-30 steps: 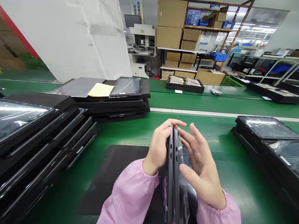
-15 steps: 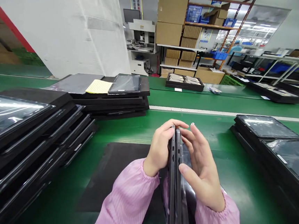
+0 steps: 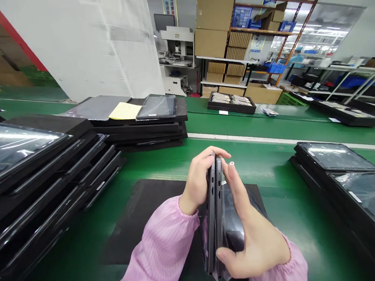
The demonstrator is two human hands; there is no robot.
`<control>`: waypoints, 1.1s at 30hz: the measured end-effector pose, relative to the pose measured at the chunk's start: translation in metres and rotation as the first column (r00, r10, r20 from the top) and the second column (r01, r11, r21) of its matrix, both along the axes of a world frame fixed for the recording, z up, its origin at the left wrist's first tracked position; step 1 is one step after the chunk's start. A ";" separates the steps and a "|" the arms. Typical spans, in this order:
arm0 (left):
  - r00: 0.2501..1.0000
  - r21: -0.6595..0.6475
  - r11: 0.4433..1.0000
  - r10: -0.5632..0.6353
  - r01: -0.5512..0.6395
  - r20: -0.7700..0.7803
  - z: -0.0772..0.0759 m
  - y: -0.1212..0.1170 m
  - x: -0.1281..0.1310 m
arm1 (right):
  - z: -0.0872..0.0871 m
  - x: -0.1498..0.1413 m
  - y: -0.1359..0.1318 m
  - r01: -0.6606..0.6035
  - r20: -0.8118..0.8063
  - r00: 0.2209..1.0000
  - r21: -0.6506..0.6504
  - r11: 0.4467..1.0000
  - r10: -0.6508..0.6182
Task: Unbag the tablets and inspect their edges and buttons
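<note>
In the head view, the right hand [image 3: 258, 243] has just moved: its thumb has come down to the near part of two slim dark tablets [image 3: 218, 212], and its forefinger leans in toward their far end. The tablets stand on edge, face to face, their port-lined sides turned up, above a black mat [image 3: 132, 219] on the green worktop [image 3: 299, 218]. The left hand [image 3: 196, 183] grasps them at the far end, fingers curled over the top corner and thumb along the outer side. The right fingers are spread rather than clenched, and whether the thumb presses on the edge or lies just beside it, I cannot tell. The change probably means that the left hand bears most of the hold while the right one guides or squares the pair. A small white ring-like piece [image 3: 231, 163] shows at the right forefinger's tip. Loose clear film [image 3: 216, 279] hangs at the tablets' near end, and might snag or slip under a fingertip. To the left is a tall stack of black trays and screens [image 3: 24, 146]; to the right, more screens [image 3: 366, 195] lie flat on black trays.
</note>
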State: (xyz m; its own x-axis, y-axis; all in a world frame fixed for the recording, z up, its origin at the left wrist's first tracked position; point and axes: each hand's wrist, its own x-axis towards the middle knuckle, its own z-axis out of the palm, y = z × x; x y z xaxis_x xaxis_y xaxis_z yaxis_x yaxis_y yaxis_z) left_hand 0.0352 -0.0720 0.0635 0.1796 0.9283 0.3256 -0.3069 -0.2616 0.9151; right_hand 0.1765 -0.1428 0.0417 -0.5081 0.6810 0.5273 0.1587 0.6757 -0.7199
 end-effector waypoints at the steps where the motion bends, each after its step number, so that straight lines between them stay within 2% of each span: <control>1: 1.000 -0.011 1.000 -0.010 0.010 0.002 0.000 -0.001 0.000 | 0.000 0.001 0.000 -0.003 0.009 1.000 0.002 1.000 0.003; 10: 0.999 0.010 0.999 0.034 -0.033 -0.025 0.001 -0.002 -0.001 | 0.002 0.000 -0.001 -0.041 -0.057 0.998 -0.044 0.998 0.039; 27: 0.999 0.030 0.999 0.032 -0.032 -0.028 -0.002 -0.009 -0.004 | 0.004 0.004 -0.007 -0.021 -0.003 1.000 -0.022 1.000 0.021; 30: 0.998 0.056 0.997 0.050 -0.049 -0.030 -0.002 -0.011 -0.006 | 0.002 0.003 -0.008 -0.026 -0.053 0.998 -0.039 0.999 0.024; 33: 0.996 0.096 0.993 0.072 -0.067 -0.044 -0.001 -0.015 -0.008 | 0.001 0.002 -0.009 0.025 -0.179 0.983 -0.046 0.999 -0.033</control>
State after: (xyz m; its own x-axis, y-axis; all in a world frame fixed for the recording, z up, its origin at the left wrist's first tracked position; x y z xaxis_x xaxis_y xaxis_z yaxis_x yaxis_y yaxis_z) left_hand 0.0273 -0.0874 0.0623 0.1329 0.9047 0.4048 -0.2425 -0.3663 0.8984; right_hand 0.1786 -0.1518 0.0426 -0.3872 0.7182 0.5781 0.0430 0.6404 -0.7668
